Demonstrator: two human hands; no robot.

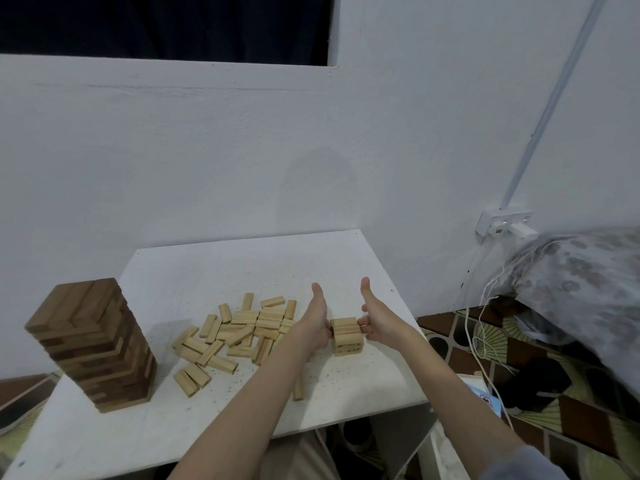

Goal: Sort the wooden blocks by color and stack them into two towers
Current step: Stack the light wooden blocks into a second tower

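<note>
A short light-wood tower is squared up between two hands on the white table.

The left hand [317, 322] is laid against the left side of the light tower [346, 336], its thumb raised; whether its fingers are straight or curled cannot be told, since they are hidden behind the palm. The right hand [375, 315] is set against the right side, thumb up, with its fingers [364, 322] touching the top layer of blocks. Just left of the tower, a loose pile of light blocks [239, 332] is scattered flat on the table [242, 265], and a single light block [298, 388] is partly hidden under the left forearm. Well apart, near the table's left edge, a tall dark-wood tower [95, 344] is seen standing upright. Beyond the table's right side, a wall socket [504, 223] with white cables [485, 306] is seen.
</note>
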